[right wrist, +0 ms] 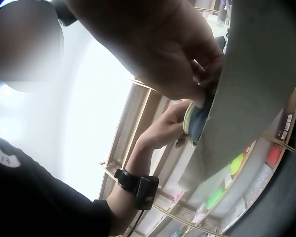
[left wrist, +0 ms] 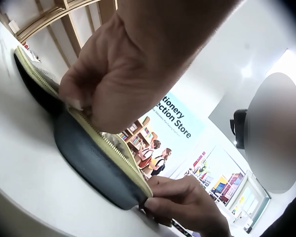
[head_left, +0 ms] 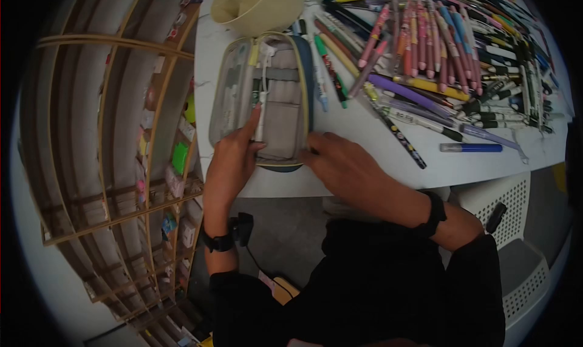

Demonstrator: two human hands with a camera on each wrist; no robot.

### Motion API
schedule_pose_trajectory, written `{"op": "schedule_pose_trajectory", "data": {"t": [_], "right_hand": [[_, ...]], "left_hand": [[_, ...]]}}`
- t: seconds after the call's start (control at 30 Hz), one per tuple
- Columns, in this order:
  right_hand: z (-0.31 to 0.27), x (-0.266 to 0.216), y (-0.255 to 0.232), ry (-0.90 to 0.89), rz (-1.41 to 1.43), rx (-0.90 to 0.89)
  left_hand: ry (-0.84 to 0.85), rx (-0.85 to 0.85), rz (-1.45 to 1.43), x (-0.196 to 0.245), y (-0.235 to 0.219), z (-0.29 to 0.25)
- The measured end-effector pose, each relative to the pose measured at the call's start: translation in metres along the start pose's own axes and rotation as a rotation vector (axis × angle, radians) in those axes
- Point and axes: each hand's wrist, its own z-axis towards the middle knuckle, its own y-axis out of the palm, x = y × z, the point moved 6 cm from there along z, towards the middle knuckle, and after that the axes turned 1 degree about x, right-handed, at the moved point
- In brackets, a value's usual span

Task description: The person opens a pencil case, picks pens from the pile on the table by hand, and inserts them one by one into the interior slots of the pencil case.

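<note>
A pencil case (head_left: 283,119) lies unfolded on the table, with grey lining, a yellow zip edge and a dark blue outside (left wrist: 93,160). My left hand (head_left: 234,162) rests over its near edge by the fold, the index finger stretched towards a slim white and dark pen (head_left: 261,113) inside. In the left wrist view, the left fingertips (left wrist: 79,101) touch the zip edge. At the near right corner my right hand (head_left: 349,168) pinches the case's rim, also visible in the left wrist view (left wrist: 187,200). The right wrist view partly hides that pinch.
Many pens and markers (head_left: 425,49) are heaped on the table (head_left: 382,165) to the right. Beyond the case stands a cream container (head_left: 261,10). Wooden shelves (head_left: 103,122) are on the left, and a white chair (head_left: 516,207) at the near right.
</note>
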Motion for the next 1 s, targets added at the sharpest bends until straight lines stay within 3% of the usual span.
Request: {"op": "schedule_pose_trajectory", "data": {"t": [0.07,0.13,0.23,0.3,0.4,0.47,0.53,0.6,0.83,1.0], "right_hand": [[-0.005,-0.002,-0.004,-0.03,-0.008,0.033],[-0.01,-0.006,-0.009,0.029,0.019,-0.042],[-0.022,-0.022,-0.059,0.008,-0.031,-0.102],[-0.026,-0.011,-0.11,0.178,0.082,-0.039],[-0.062,0.031,-0.207,0.367,-0.219,0.38],[-0.097,0.067,-0.254,0.581,-0.574,0.449],[-0.123,0.096,-0.283,0.651,-0.761,0.425],[-0.134,0.111,-0.292,0.755,-0.791,0.385],[-0.132,0.13,-0.286,0.88,-0.9,0.256],[-0.131,0.144,-0.286,0.81,-0.827,0.134]], "left_hand": [[-0.002,-0.064,-0.039,-0.001,0.0,-0.002],[-0.009,-0.089,-0.066,-0.004,0.002,-0.006],[-0.097,-0.134,-0.165,-0.006,0.0,-0.011],[-0.03,-0.022,-0.169,-0.016,0.002,-0.023],[-0.085,0.084,-0.25,-0.018,-0.001,-0.035],[-0.062,0.207,-0.174,-0.014,-0.005,-0.045],[-0.051,0.264,-0.204,-0.02,-0.004,-0.053],[-0.021,0.371,-0.231,-0.024,-0.003,-0.061],[-0.01,0.399,-0.202,-0.03,-0.003,-0.076],[0.011,0.515,-0.22,-0.027,-0.008,-0.085]]}}
